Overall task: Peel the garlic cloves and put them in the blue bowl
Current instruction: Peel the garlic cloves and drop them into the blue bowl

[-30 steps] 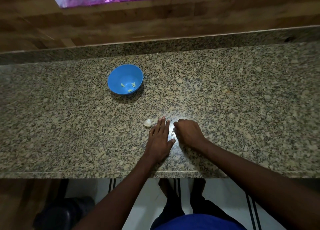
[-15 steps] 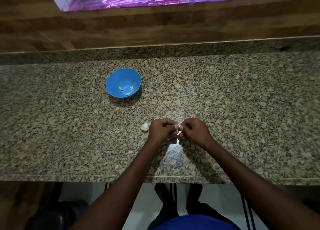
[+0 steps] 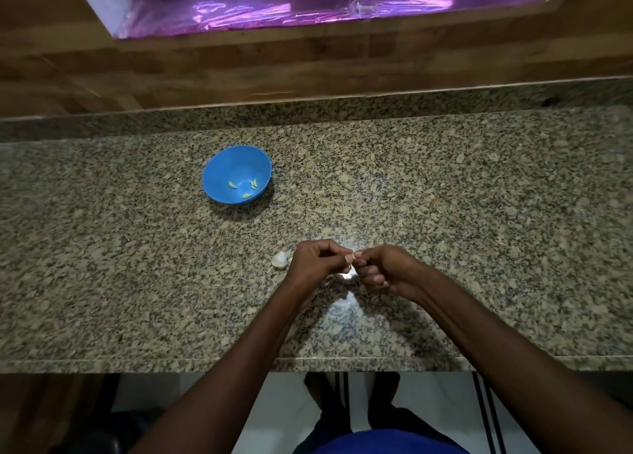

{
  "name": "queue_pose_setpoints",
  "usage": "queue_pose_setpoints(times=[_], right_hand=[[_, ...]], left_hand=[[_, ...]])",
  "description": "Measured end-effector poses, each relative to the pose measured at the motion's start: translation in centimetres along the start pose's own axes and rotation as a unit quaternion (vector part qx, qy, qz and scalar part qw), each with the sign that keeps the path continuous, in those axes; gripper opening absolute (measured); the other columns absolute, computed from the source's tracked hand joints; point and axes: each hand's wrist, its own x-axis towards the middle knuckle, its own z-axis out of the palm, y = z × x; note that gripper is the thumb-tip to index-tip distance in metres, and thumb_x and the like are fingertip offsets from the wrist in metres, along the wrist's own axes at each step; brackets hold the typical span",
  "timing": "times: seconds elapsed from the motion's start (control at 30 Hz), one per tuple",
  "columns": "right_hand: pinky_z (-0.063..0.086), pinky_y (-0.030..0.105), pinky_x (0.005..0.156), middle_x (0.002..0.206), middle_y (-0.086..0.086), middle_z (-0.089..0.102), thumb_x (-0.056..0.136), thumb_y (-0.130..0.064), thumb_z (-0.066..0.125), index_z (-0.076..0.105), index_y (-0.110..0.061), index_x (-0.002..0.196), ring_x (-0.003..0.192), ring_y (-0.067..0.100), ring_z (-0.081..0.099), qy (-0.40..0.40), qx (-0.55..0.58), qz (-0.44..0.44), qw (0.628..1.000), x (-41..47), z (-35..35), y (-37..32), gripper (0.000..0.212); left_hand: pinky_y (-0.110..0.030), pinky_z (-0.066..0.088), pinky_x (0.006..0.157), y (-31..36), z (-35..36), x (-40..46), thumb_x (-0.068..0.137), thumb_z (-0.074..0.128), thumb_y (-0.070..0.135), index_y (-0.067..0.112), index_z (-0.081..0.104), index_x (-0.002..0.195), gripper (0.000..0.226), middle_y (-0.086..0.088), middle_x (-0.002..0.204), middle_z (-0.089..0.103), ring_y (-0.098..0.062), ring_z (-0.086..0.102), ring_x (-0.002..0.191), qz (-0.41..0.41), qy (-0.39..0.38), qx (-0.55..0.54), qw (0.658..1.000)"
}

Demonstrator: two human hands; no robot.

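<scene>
Head view: a garlic clove (image 3: 350, 261) pinched between both hands above the counter's front edge.
The left hand (image 3: 317, 261) and right hand (image 3: 383, 269) both curl their fingers around it, apparently mid-peel; the skin is too small to make out. A firm left grip with small right-thumb pulls would suit, since the blue bowl (image 3: 219, 176) sits toward the back-left and a spare garlic piece (image 3: 280, 259) lies beside the left hand.

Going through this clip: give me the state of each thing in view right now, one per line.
blue bowl: upright on the counter, a few peeled cloves inside.
garlic clove: pinched between both hands above the counter.
garlic piece: lying on the counter beside the left hand.
left hand: curled, pinching the clove.
right hand: curled, pinching the clove.
</scene>
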Motion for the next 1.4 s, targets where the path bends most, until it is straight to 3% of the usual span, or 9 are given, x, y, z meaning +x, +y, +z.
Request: queue_pose_setpoints(times=[0.13,0.23,0.5,0.6,0.7,0.8,0.9,1.17,1.4], right_hand=[[0.012,0.019,0.039,0.054,-0.006,0.023,0.101,-0.010,0.031,0.042,-0.014,0.070,0.040,0.005,0.018,-0.055,0.073,0.052,0.994,0.2,-0.4,0.0,0.033],[0.016,0.021,0.044,0.054,-0.002,0.037,0.101,-0.009,0.037,0.051,-0.011,0.073,0.043,0.009,0.028,0.021,-0.107,-0.017,0.994,-0.2,0.2,0.1,0.031],[0.037,0.030,0.059,0.079,0.008,0.066,0.090,-0.026,0.063,0.062,-0.014,0.089,0.070,0.030,0.062,0.257,-0.664,-0.255,0.654,-0.5,3.1,1.7,0.012],[0.037,0.032,0.064,0.091,0.009,0.069,0.088,-0.020,0.064,0.063,-0.012,0.099,0.078,0.029,0.065,0.256,-0.707,-0.245,0.612,-0.4,3.6,2.7,0.013],[0.043,0.031,0.061,0.082,0.009,0.071,0.090,-0.019,0.065,0.067,-0.009,0.092,0.075,0.027,0.067,0.224,-0.683,-0.223,0.659,-0.3,2.7,1.6,0.011],[0.050,0.025,0.047,0.063,0.008,0.069,0.098,-0.009,0.057,0.070,0.000,0.078,0.048,0.014,0.063,0.151,-0.433,-0.183,0.870,-0.2,1.2,0.3,0.025],[0.038,0.019,0.041,0.056,0.007,0.061,0.101,-0.001,0.048,0.063,-0.003,0.072,0.042,0.012,0.051,0.058,-0.233,-0.106,0.965,-0.5,0.4,-0.1,0.032],[0.043,0.020,0.042,0.063,0.013,0.063,0.102,0.000,0.046,0.067,0.006,0.084,0.046,0.015,0.056,0.065,-0.139,-0.074,0.985,0.0,0.7,0.3,0.028],[0.040,0.023,0.040,0.058,0.011,0.060,0.105,-0.012,0.048,0.065,0.002,0.081,0.043,0.016,0.055,0.094,-0.123,-0.085,0.984,0.3,0.6,1.6,0.032]], left_hand=[[-0.033,0.059,0.069,0.0,-0.7,0.5,0.084,0.077,-0.002,-0.008,0.074,0.091,0.010,-0.027,0.086,0.073,-0.022,0.068,0.067,0.012,-0.026,0.048,0.998],[-0.029,0.059,0.066,0.1,-1.0,0.9,0.084,0.077,-0.001,-0.007,0.075,0.090,0.009,-0.021,0.077,0.073,-0.022,0.069,0.065,-0.035,-0.013,0.047,0.998],[-0.022,0.060,0.059,0.0,-0.5,1.9,0.082,0.069,-0.016,-0.011,0.071,0.081,0.005,-0.022,0.075,0.072,-0.026,0.073,0.065,-0.159,0.052,-0.058,0.984],[-0.023,0.060,0.057,-0.3,-0.2,2.1,0.081,0.070,-0.017,-0.011,0.071,0.078,0.007,-0.023,0.073,0.072,-0.027,0.073,0.065,-0.185,0.073,-0.040,0.979],[-0.025,0.062,0.062,-0.5,-0.5,1.9,0.081,0.072,-0.015,-0.014,0.069,0.085,0.004,-0.021,0.076,0.073,-0.024,0.074,0.066,-0.183,0.045,-0.040,0.981],[-0.023,0.061,0.065,-0.7,-1.3,1.6,0.084,0.071,-0.010,-0.009,0.071,0.086,0.003,-0.018,0.079,0.073,-0.022,0.074,0.070,-0.166,0.003,-0.069,0.984],[-0.022,0.060,0.068,-0.6,-1.8,1.8,0.086,0.070,-0.010,-0.005,0.072,0.085,0.006,-0.016,0.082,0.074,-0.021,0.074,0.074,-0.164,-0.024,-0.089,0.982],[-0.020,0.059,0.062,-1.3,-1.7,1.4,0.089,0.069,-0.004,-0.003,0.069,0.086,0.004,-0.012,0.079,0.073,-0.014,0.071,0.066,-0.150,0.013,-0.098,0.984],[-0.030,0.059,0.056,-1.3,-2.0,1.2,0.074,0.088,0.013,0.007,0.073,0.077,0.016,-0.009,0.072,0.074,-0.021,0.072,0.062,-0.031,0.097,0.179,0.979]])
